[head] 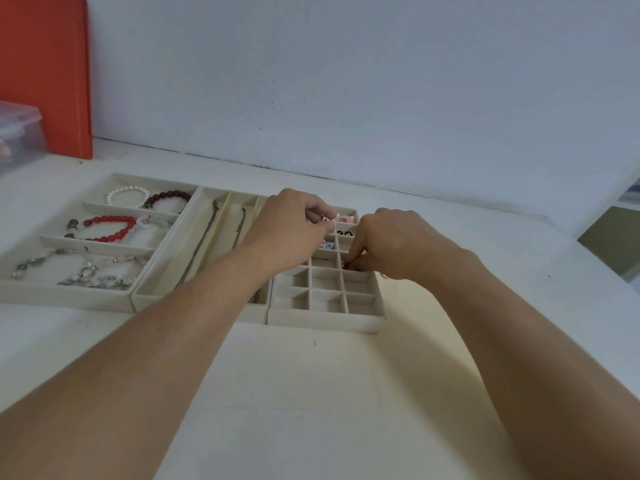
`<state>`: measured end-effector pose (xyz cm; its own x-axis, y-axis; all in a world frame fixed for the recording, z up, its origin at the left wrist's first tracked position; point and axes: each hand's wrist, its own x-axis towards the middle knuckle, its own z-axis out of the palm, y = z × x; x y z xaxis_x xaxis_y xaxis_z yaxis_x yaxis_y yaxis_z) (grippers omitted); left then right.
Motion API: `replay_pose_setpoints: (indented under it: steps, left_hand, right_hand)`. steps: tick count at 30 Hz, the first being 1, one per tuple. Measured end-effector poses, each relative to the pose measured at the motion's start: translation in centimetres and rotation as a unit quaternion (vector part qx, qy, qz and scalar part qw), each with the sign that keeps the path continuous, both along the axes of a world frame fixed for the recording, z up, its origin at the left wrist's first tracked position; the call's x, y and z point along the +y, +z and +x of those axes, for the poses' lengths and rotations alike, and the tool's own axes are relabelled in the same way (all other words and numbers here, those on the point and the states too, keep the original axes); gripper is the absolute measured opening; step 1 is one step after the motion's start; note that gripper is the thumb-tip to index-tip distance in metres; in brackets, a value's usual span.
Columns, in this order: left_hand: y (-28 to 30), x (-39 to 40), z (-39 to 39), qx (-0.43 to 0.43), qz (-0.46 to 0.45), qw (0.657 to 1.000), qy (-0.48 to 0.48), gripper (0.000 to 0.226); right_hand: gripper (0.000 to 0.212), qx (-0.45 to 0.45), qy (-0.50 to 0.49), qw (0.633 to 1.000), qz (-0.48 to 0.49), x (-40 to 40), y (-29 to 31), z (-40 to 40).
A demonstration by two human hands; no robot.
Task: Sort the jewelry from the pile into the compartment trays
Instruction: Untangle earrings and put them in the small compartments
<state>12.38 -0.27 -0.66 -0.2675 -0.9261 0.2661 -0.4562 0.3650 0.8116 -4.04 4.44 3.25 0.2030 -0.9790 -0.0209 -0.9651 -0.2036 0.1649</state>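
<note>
We found three cream, felt-lined trays set edge to edge on the white table [311,393], and we took the small-grid tray [327,320] as our landmark. It was divided into many small square cells; the near rows appeared bare, while cells at its far end held small pieces, among them a pink-and-white ring-shaped item [344,220] and a dark pair [344,233]. The left hand [287,233] hovered over the far left part of this tray with fingers curled, pinching something small and pale that we could not identify. The right hand [391,247] lay over the tray's right edge, its fingertips pressed together down into a cell about midway along, gripping a tiny metallic piece [346,265] too small to name. Directly left of the landmark stood the long-channel tray [162,299], with thin dull chains [202,244] stretched along its channels. Further left again sat the wide tray [62,294] of three rows: a white pearl bracelet [124,194] and a dark red bead bracelet [168,197] in the far row, a bright red bead bracelet [110,228] in the middle, and clear and pinkish crystal strands [86,271] nearest. Well beyond, at the far left, were an orange board [45,74] and a clear plastic box [17,133].
</note>
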Motion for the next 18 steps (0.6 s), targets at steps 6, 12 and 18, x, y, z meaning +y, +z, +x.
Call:
replay_pose_setpoints:
  steps: [6, 12, 18]
  left_hand:
    - [-0.07, 0.11, 0.01, -0.007, 0.000, 1.000, 0.000, 0.008]
    - [-0.02, 0.01, 0.24, -0.011, -0.001, 1.000, 0.002, 0.009]
    - [-0.20, 0.02, 0.10, -0.015, -0.005, 1.000, 0.000, 0.010]
  right_hand:
    - [0.016, -0.006, 0.030, 1.000, -0.003, -0.02, -0.21, -0.34]
    - [0.018, -0.032, 0.047, 0.998, -0.003, -0.07, -0.42, -0.72]
    - [0.018, -0.036, 0.047, 0.998, 0.015, -0.26, -0.20, -0.83]
